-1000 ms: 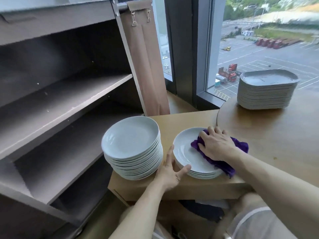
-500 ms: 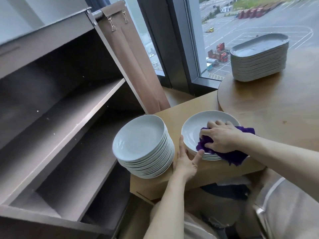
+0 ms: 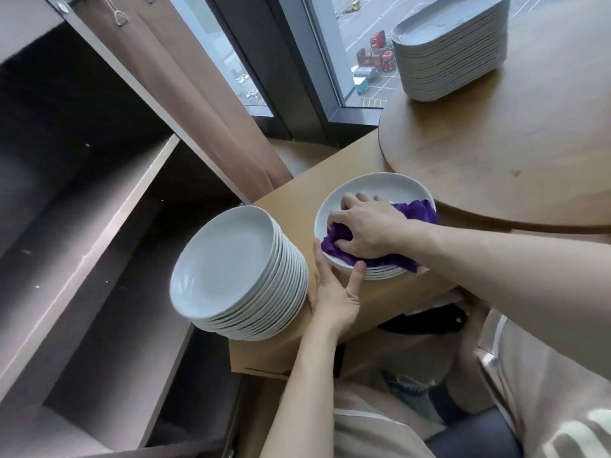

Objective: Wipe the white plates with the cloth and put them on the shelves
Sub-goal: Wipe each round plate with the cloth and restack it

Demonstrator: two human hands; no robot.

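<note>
Two stacks of round white plates stand on a cardboard box (image 3: 373,302). The tall stack (image 3: 231,269) is on the left. On the short stack's top plate (image 3: 383,190) lies a purple cloth (image 3: 413,211), and my right hand (image 3: 367,226) presses it down near the plate's front edge with fingers spread. My left hand (image 3: 334,289) rests against the front-left rim of the short stack, fingers straight, thumb touching the rim. The brown shelves (image 3: 109,226) at the left hold no plates.
A stack of oval grey-white platters (image 3: 453,51) stands on the round wooden table (image 3: 496,153) at the back right by the window. A beige curtain (image 3: 185,94) hangs between the shelf unit and the window. My legs are below the box.
My right hand has slid the cloth toward the plate's front-left edge. The left hand has stayed on the rim. The view has tilted down and moved closer.
</note>
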